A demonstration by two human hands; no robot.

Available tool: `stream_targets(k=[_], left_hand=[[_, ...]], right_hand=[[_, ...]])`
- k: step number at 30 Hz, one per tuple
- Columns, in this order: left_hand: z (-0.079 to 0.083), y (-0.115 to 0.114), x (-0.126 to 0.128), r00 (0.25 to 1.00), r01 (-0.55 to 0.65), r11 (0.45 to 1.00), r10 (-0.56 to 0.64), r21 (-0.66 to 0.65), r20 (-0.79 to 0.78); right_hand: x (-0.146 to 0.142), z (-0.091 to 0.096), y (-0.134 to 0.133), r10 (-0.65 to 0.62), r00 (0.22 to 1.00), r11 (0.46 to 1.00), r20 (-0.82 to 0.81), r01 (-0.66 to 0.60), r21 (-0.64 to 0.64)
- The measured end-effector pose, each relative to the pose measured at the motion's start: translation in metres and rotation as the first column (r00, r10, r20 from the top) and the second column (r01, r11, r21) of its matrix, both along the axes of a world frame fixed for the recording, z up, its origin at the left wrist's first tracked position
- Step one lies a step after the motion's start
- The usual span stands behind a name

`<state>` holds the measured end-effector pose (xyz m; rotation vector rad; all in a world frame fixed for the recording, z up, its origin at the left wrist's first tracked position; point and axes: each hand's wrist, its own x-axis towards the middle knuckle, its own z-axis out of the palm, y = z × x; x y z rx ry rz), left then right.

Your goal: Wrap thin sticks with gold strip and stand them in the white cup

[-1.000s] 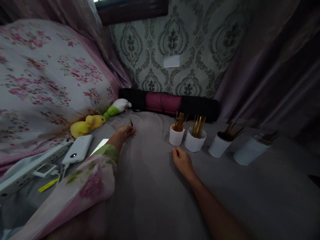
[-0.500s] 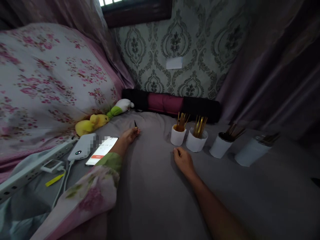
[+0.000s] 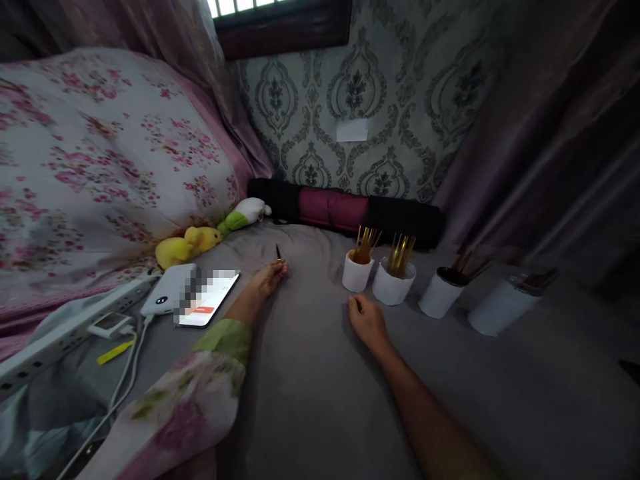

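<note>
My left hand is closed in a pinch around a small dark pointed tool with a gold-coloured band near the fingers. Its tip points up and away from me; the rest is hidden in the hand. My right hand rests on the grey sheet, curled into a fist, with nothing visible sticking out. Just beyond it stand a white cup and a wider white cup, both with thin golden sticks. Farther right, a white cup and a larger white container hold darker thin sticks, both appearing to lean.
Left of my left arm lie a lit phone, a white power bank with a cable, and a power strip. Yellow and green-white plush toys lie behind. A black and maroon roll runs along the wall.
The view has shifted slightly. My left hand has moved a little to the right, still pinching the pointed tool. My right hand stays in place by the cups.
</note>
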<state>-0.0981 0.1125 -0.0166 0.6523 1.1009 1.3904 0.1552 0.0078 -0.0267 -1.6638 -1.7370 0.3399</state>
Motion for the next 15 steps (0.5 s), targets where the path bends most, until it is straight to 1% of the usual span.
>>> stream_targets(k=[3,8,15], left_hand=[[0.003,-0.006,0.010,0.999,-0.030,0.999,0.031,-0.024,0.037],[0.007,-0.019,0.023,0.997,-0.036,0.999,0.037,-0.022,0.073],[0.006,-0.031,0.042,0.995,-0.042,0.999,0.043,-0.006,0.085]], right_hand=[[0.000,0.001,-0.001,0.005,1.000,1.000,-0.012,-0.005,0.002],[0.001,-0.001,0.000,0.012,1.000,1.000,-0.029,-0.011,0.006],[0.001,-0.001,0.001,0.005,0.999,1.000,-0.054,-0.006,-0.014]])
